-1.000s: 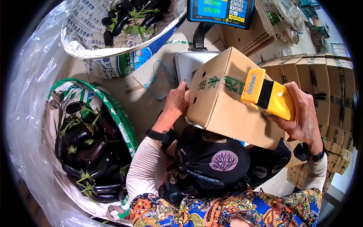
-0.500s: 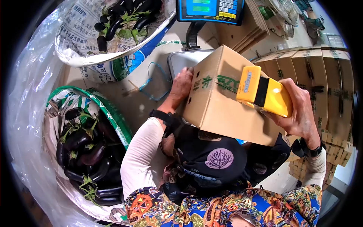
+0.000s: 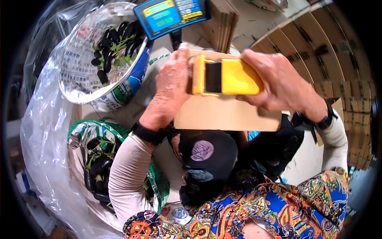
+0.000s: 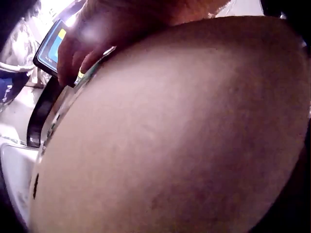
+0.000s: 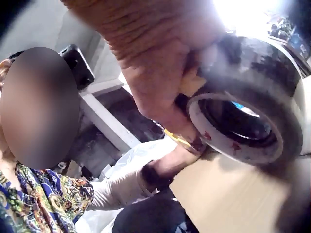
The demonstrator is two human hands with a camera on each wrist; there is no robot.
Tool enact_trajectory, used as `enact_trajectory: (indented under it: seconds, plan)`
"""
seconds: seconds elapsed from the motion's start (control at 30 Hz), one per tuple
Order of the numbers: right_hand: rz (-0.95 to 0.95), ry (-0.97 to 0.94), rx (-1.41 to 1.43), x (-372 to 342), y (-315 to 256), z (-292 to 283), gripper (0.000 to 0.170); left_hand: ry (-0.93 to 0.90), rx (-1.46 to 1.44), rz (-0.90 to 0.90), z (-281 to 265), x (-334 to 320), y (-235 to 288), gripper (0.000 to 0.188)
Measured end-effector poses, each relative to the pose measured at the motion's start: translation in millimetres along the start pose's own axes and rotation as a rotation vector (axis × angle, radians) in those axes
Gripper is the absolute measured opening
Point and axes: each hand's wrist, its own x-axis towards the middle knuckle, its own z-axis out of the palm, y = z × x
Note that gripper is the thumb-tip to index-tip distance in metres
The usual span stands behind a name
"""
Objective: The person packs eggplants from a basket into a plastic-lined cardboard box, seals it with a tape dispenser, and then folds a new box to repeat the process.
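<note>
A cardboard box (image 3: pixel 227 115) is in front of the person, in the middle of the head view. My right hand (image 3: pixel 282 81) grips a yellow tape dispenser (image 3: pixel 240 77) lying across the box's upper face. Its tape roll (image 5: pixel 262 63) shows large in the right wrist view. At the box's left end rests my left hand (image 3: pixel 171 83), fingers extended along the edge, close beside the dispenser's front. In the left wrist view its fingertips reach over the box's edge, and the box's side (image 4: pixel 160 131) fills most of the frame.
A scale display (image 3: pixel 165 18) stands beyond the box, beside flattened cardboard (image 3: pixel 223 24). Two sacks of eggplants are on the left, a white one (image 3: pixel 73 77) and a green-rimmed one (image 3: pixel 161 187), next to plastic sheeting (image 3: pixel 43 131). Stacked boxes (image 3: pixel 334 44) line the right.
The dispenser and right hand have moved left across the box toward the left hand. The left hand has shifted up the box's left end. The head view has turned, and the box has swung round.
</note>
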Motion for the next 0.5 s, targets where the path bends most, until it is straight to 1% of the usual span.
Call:
enact_trajectory:
  seconds: [0.03,0.07,0.1,0.13,0.17,0.23,0.27,0.3,0.37,0.4,0.43,0.47,0.5]
  plan:
    - [-0.056,0.063,0.004,-3.2,3.2,1.2,0.046,0.003,0.005,0.017,0.0,-0.4,-2.3,0.043]
    - [-0.058,0.052,0.009,-10.6,7.2,2.4,0.045,0.007,0.009,0.034,0.0,-0.9,-4.5,0.042]
    - [-0.061,0.042,0.013,-19.2,11.6,3.4,0.045,-0.048,0.018,-0.058,0.2,3.1,-2.8,0.041]
    - [-0.024,-0.009,0.001,-30.3,16.0,-2.4,0.042,-0.052,0.068,-0.051,2.9,2.9,-6.2,0.035]
    - [0.006,-0.018,0.009,-47.0,24.6,-7.6,0.043,-0.046,0.430,0.252,4.9,-0.7,-21.5,0.031]
    - [0.041,0.004,0.081,-88.8,49.7,-6.7,0.043,-0.009,0.446,0.321,9.0,0.0,-28.7,0.032]
    - [0.087,-0.021,0.066,-109.8,60.5,-1.4,0.048,-0.003,0.451,0.358,11.1,3.0,-31.2,0.034]
    - [0.119,0.009,0.083,-127.2,66.9,4.9,0.050,0.000,0.452,0.395,13.2,5.6,-32.6,0.037]
    - [0.177,0.068,0.114,-157.4,76.8,15.1,0.053,-0.019,0.439,0.407,11.2,7.1,-36.9,0.032]
    - [0.197,0.066,0.144,-171.8,84.6,22.0,0.058,-0.017,0.412,0.430,10.4,8.1,-42.7,0.032]
    - [0.232,0.065,0.150,-185.5,88.9,27.8,0.058,-0.009,0.388,0.444,8.5,7.9,-40.2,0.032]
    - [0.258,0.062,0.154,-196.5,93.1,32.2,0.058,-0.069,0.159,0.133,7.2,4.9,-34.6,0.040]
    - [0.285,0.053,0.159,-200.2,95.6,33.8,0.058,-0.067,0.114,0.073,1.1,4.8,-28.9,0.042]
